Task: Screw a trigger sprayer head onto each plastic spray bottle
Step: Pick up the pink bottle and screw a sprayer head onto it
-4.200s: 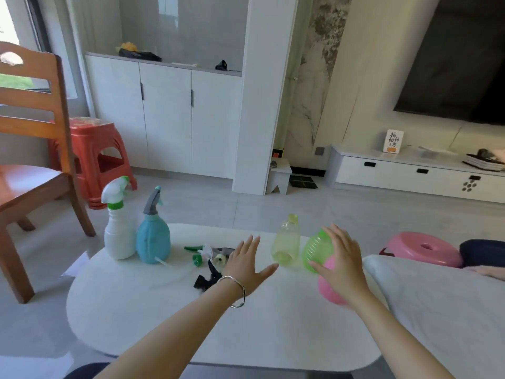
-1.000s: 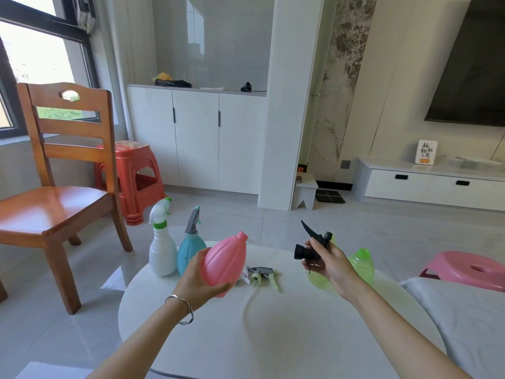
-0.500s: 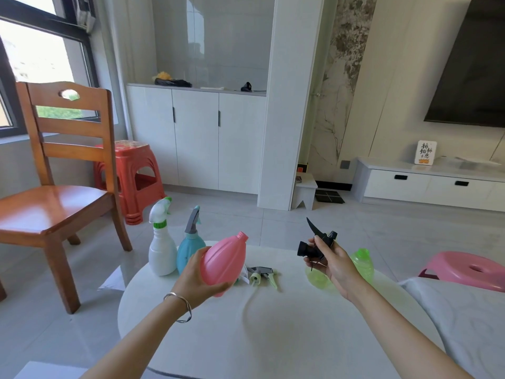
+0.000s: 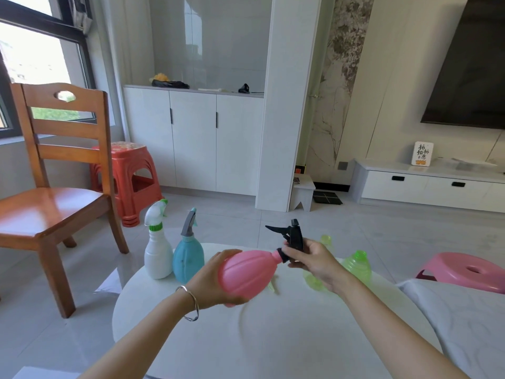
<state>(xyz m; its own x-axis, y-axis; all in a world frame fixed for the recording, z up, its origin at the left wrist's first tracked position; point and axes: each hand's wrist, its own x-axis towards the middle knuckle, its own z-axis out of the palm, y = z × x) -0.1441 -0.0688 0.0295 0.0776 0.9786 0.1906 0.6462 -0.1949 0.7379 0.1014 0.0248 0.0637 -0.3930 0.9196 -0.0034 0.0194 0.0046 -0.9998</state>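
My left hand (image 4: 211,283) grips a pink ribbed spray bottle (image 4: 247,272), tilted with its neck pointing right and up. My right hand (image 4: 314,262) holds a black trigger sprayer head (image 4: 291,236) with its collar against the pink bottle's neck. Both are raised above the white oval table (image 4: 273,346). A white bottle with a white and green sprayer (image 4: 157,247) and a blue bottle with a grey sprayer (image 4: 188,254) stand at the table's far left. Two green bottles without heads, one (image 4: 356,265) and another (image 4: 314,280), sit behind my right hand, partly hidden.
A loose sprayer part (image 4: 272,287) peeks out under the pink bottle. A wooden chair (image 4: 54,192) and a red stool (image 4: 131,176) stand to the left. A pink stool (image 4: 464,272) and a white cushion (image 4: 464,329) lie to the right.
My two hands came together: the pink bottle tilted over to the right and the black sprayer head moved left onto its neck.
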